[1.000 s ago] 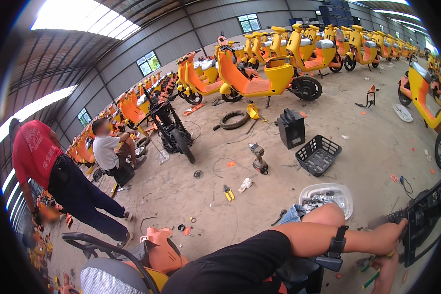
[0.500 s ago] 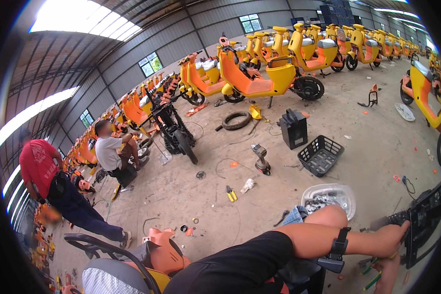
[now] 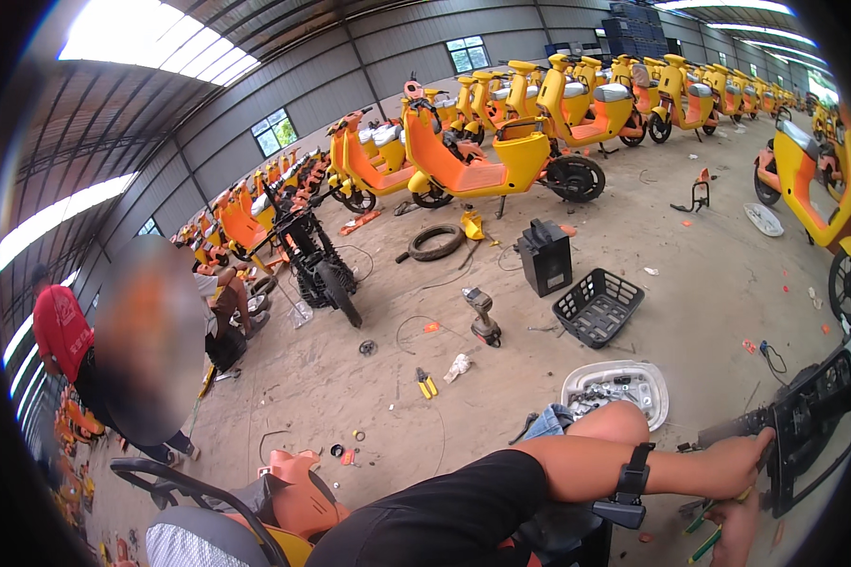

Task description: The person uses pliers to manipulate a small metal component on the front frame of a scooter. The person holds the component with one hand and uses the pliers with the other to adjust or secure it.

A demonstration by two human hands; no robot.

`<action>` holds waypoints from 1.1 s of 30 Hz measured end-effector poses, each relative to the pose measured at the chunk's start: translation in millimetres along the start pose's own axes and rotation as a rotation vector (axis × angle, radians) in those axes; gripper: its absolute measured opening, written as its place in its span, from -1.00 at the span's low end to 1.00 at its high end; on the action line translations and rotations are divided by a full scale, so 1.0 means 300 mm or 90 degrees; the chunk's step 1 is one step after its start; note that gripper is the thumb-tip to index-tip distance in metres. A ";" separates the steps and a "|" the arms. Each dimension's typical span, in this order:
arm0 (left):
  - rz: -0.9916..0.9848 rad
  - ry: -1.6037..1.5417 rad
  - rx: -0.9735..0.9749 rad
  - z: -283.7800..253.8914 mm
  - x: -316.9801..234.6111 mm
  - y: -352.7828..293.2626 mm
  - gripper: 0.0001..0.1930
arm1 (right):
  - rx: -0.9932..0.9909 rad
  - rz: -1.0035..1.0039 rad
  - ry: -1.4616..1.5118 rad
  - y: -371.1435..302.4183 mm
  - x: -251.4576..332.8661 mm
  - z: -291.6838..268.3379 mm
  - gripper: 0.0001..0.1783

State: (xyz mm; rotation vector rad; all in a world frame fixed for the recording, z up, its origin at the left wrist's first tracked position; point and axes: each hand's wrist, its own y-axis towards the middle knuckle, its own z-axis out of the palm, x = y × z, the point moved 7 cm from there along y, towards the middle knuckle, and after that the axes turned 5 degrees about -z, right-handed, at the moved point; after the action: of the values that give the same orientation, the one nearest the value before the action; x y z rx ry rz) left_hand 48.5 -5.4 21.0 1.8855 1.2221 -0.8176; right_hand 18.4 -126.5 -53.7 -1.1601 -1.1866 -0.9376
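My left arm reaches across to the right side, a black band around its wrist. My left hand (image 3: 728, 469) is closed at the edge of a black plastic frame (image 3: 816, 420), its fingers partly hidden there. Just below it, my right hand (image 3: 736, 525) is closed around what looks like green-handled pliers (image 3: 703, 545). The two green handles stand apart beside the palm; the jaws are hidden between the hands. A white tub (image 3: 660, 387) of small metal parts stands beyond my bare knee (image 3: 616, 421).
On the concrete floor lie a black basket (image 3: 599, 308), a battery box (image 3: 546, 257), a cordless driver (image 3: 483, 316), yellow-handled pliers (image 3: 426, 383) and a tire (image 3: 437, 243). A stripped scooter (image 3: 317, 260) stands further off, before rows of yellow scooters (image 3: 501, 170). At left are a person in red (image 3: 59, 321) and a blurred figure (image 3: 151, 340).
My view has turned slightly right, so the scene sits further left. A blurred figure now covers part of the people at left. Both hands keep their place at the black frame.
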 end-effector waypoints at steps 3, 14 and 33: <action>-0.003 -0.038 -0.009 -0.023 0.004 -0.014 -0.44 | 0.013 0.005 0.044 0.005 -0.006 0.010 -0.50; -0.037 -0.137 0.203 0.007 0.062 0.081 -0.78 | 0.000 0.024 0.075 0.024 0.038 -0.028 -0.43; -0.003 -0.096 0.316 0.046 0.089 0.157 -0.87 | -0.030 0.015 0.103 0.077 -0.022 -0.035 -0.48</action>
State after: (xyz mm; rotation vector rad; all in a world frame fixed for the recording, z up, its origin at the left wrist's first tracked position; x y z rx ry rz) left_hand 100.1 -17.7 2.9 2.1542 0.9908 -1.3344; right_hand 41.7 -132.7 -63.9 -1.1106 -1.0237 -1.0261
